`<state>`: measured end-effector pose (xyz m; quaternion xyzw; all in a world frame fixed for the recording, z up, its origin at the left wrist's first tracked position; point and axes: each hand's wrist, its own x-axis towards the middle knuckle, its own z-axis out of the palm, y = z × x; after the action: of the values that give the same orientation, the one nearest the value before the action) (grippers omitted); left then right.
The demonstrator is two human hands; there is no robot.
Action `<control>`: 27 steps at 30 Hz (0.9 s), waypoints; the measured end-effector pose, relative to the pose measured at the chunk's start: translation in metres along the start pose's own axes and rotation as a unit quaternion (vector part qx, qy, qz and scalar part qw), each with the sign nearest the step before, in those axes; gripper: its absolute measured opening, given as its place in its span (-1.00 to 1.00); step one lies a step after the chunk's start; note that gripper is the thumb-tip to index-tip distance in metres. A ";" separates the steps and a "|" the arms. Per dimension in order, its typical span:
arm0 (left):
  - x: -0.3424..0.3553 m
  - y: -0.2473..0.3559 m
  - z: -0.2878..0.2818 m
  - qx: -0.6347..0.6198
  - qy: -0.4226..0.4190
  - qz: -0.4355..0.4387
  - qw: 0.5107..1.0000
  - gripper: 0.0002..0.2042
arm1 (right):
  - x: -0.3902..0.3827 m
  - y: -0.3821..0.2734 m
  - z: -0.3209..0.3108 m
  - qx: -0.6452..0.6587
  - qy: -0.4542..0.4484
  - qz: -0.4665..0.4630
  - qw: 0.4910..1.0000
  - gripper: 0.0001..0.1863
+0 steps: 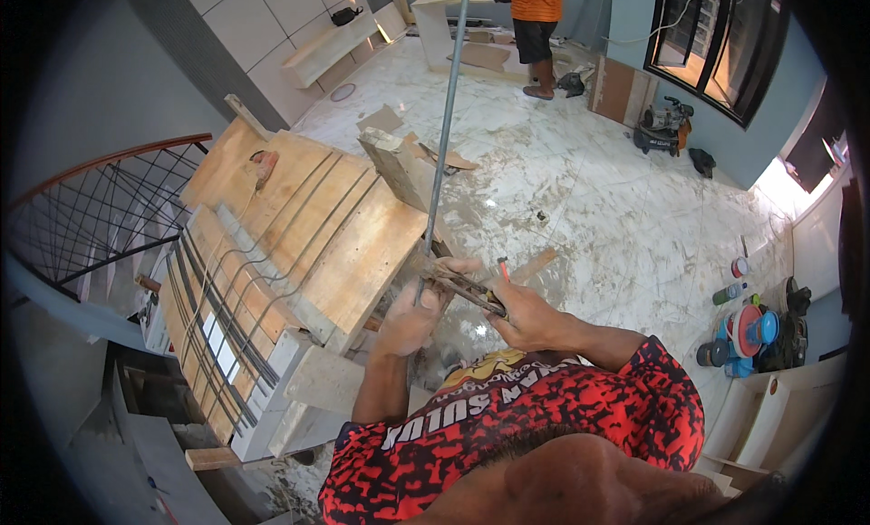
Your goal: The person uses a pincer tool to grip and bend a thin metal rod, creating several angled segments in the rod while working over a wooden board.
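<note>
A long grey metal rod (446, 126) rises steeply from my hands past the top of the view. My left hand (410, 324) is closed around its lower end, fingers bent. My right hand (530, 315) grips a long dark metal tool (476, 296), which reaches across to the fingers of my left hand; its exact kind is unclear. A small red-tipped piece (504, 268) sticks up beside my right hand. Left of my hands stands a plywood form (349, 271), with several bent metal rods (263, 267) lying over it.
A reddish power tool (265, 169) lies on the plywood. An upright board (394, 167) borders it. A black railing (118, 217) curves at left. Far off, a person in orange (536, 8) stands at a pale counter (437, 35). A compressor (664, 126) and several tubs (748, 330) stand at right.
</note>
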<state>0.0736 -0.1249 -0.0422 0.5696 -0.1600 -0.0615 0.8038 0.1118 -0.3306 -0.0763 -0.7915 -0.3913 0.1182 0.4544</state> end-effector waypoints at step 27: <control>-0.022 0.004 0.001 -0.004 0.038 -0.017 0.999 -0.25 | -0.017 -0.020 -0.015 0.135 -0.099 0.067 0.984 -0.40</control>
<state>0.0518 -0.1183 -0.0420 0.5707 -0.1194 -0.0546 0.8106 0.0987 -0.3466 -0.0543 -0.7318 -0.3612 0.2776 0.5068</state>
